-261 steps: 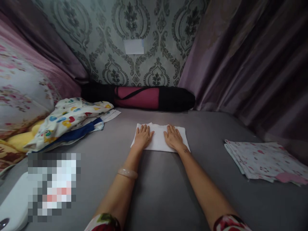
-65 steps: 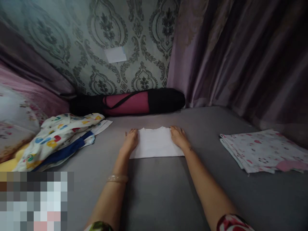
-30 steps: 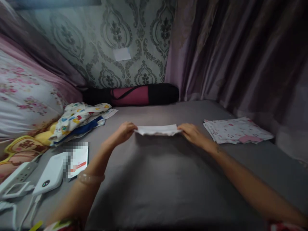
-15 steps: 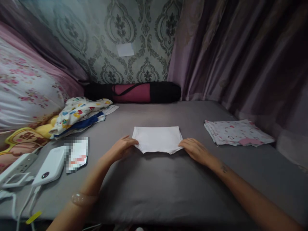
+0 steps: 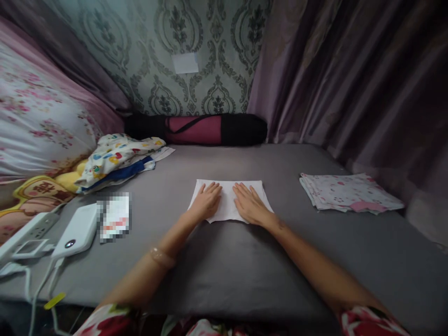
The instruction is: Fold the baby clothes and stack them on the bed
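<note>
On grey sheeting (image 5: 224, 261), white cloth (image 5: 227, 198) lies under both hands (image 5: 207, 201) (image 5: 250, 204) (extended flat, gripping nothing).

Bare bed (image 5: 224, 161) runs behind the white cloth (image 5: 227, 199) to a long bag (image 5: 196, 130); folded fabric (image 5: 350, 191) blocks well right of the cloth, a power bank (image 5: 79, 228) left.

Shown are two bare hands, one left hand (image 5: 206, 201) and one right hand (image 5: 249, 205), with one folded white cloth (image 5: 227, 200), one translucent pale bangle (image 5: 161, 257) and one stack of folded pink-and-white printed cloths (image 5: 345, 191), its layers not countable. Also counted are one long cylindrical black-and-maroon bag (image 5: 206, 133), one rounded white rectangular power bank (image 5: 79, 228), one white plastic power strip (image 5: 38, 227) and one small yellow strip (image 5: 55, 301). Mauve fabric curtains (image 5: 315, 70) number two; one multicoloured garment heap (image 5: 119, 156) holds an uncertain number of pieces.
</note>
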{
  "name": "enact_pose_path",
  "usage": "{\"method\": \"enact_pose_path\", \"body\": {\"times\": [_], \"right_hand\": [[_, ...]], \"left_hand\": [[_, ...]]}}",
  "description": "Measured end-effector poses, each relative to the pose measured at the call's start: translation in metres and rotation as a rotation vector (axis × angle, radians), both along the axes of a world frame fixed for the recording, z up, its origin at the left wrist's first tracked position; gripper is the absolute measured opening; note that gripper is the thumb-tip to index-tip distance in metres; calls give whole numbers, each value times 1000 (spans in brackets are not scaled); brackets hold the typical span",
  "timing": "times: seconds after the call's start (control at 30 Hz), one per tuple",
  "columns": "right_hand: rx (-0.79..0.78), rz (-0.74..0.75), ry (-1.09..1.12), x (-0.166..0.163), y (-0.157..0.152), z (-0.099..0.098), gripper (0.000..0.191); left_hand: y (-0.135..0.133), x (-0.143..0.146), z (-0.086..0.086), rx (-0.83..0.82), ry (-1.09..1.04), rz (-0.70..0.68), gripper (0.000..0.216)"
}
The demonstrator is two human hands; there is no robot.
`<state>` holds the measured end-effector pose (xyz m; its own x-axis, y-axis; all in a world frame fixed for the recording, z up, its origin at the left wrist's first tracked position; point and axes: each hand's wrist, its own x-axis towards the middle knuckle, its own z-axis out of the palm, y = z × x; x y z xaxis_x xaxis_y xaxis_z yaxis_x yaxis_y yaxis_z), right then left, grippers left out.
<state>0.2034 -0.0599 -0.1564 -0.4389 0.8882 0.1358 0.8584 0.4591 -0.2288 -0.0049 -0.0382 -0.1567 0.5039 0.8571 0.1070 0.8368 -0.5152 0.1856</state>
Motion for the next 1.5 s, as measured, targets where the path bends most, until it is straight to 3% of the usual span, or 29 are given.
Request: {"method": "enact_pose_path", "body": {"times": [0.13, 0.27, 0.6, 0.77, 1.03, 1.27, 1.5], "right_hand": [[1, -29, -38, -25, 16, -15, 58], [10, -52, -54, -25, 25, -21, 57], [5, -82, -61, -25, 28, -27, 57], [-60, -53, -66, -14, 29, -20, 57], [-11, -176, -44, 5, 26, -29, 58], [-45, -182, -25, 24, 28, -25, 60], [-34, -261, -40, 52, 30, -43, 64]], "left_hand": [[13, 26, -19, 59, 100, 36, 51], [21, 28, -30, 102, 96, 42, 55], [24, 29, -29, 38, 84, 81, 55], [28, 14, -20, 4, 61, 33, 59], [27, -2, -31, 7, 64, 133, 61], [26, -13, -27, -31, 91, 114, 63], [30, -29, -39, -34, 72, 167, 69]]}}
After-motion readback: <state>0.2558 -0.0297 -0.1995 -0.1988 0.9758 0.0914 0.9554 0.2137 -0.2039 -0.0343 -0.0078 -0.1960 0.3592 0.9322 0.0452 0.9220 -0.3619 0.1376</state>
